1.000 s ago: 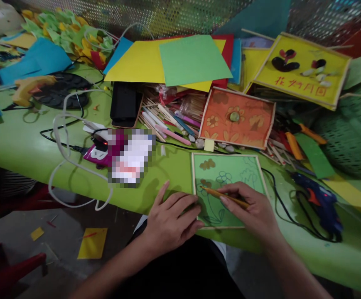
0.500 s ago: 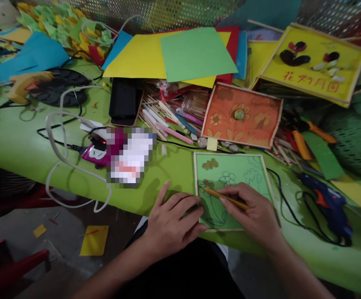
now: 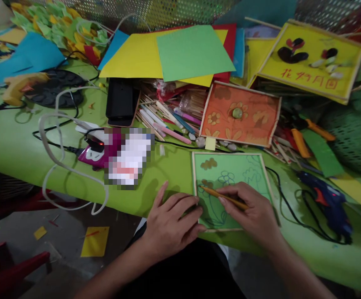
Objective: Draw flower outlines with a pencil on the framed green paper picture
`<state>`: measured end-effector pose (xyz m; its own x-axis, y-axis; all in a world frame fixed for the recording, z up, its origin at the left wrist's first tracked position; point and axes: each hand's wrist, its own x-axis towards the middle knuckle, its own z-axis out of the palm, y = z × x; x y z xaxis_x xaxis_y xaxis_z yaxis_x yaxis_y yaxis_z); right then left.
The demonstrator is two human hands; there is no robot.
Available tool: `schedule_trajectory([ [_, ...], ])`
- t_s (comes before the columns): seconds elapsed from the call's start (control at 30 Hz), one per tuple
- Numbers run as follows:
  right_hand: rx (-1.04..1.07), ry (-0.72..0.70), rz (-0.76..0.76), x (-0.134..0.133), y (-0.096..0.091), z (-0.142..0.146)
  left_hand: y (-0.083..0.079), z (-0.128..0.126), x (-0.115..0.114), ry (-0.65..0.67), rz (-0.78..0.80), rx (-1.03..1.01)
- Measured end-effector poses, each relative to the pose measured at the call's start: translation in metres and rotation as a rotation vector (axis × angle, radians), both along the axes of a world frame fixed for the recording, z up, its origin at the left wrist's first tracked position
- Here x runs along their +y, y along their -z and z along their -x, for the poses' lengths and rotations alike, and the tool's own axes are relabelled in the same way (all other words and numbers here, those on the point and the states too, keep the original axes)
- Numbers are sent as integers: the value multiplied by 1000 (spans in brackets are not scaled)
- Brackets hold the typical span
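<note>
A green picture board (image 3: 242,218) with a pale stick frame lies at the table's front edge. Flower outlines are drawn on it, and brown cloud and petal shapes sit toward its left side. Between the fingertips of my right hand (image 3: 253,209) is a thin yellow-brown pen (image 3: 227,197), its tip on or just above a flower at the board's left. My left hand (image 3: 175,220) rests at the board's lower left edge, palm down. One of its fingers stretches away from the others, and it holds nothing I can see.
Behind the board lie an orange framed picture (image 3: 251,110), pens and sticks (image 3: 168,120), and coloured paper sheets (image 3: 195,52). A blue glue gun (image 3: 328,203) with its cable is at right. A phone (image 3: 130,155), partly pixelated, and a white cable (image 3: 55,155) lie at left.
The whole view has shifted very slightly. Both hands, the pen and the board keep nearly the same positions relative to each other.
</note>
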<state>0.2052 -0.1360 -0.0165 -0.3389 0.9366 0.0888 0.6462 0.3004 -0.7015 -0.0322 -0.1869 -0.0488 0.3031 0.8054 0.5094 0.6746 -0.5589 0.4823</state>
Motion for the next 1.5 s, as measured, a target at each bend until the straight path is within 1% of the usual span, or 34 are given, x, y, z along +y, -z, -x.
schedule_trajectory([
  [0.17, 0, 29, 3, -2, 2, -1, -3, 0, 1, 2, -7, -11],
  [0.43, 10, 73, 0, -4, 1, -2, -1, 1, 0, -6, -8, 8],
  [0.73, 41, 96, 19, -6, 2, -5, -4, 0, 1, -2, -3, 3],
  [1.03, 9, 48, 36, -4, 3, -5, -5, 0, 1, -3, 6, -8],
  [1.17, -2, 7, 16, -3, 3, -2, -4, 0, 1, -2, 4, -1],
  [1.33, 11, -39, -16, -2, -1, 1, -3, 0, 1, -1, 5, -3],
  [1.5, 14, -51, -26, -3, -2, 0, -3, 1, 1, 0, 10, 3],
])
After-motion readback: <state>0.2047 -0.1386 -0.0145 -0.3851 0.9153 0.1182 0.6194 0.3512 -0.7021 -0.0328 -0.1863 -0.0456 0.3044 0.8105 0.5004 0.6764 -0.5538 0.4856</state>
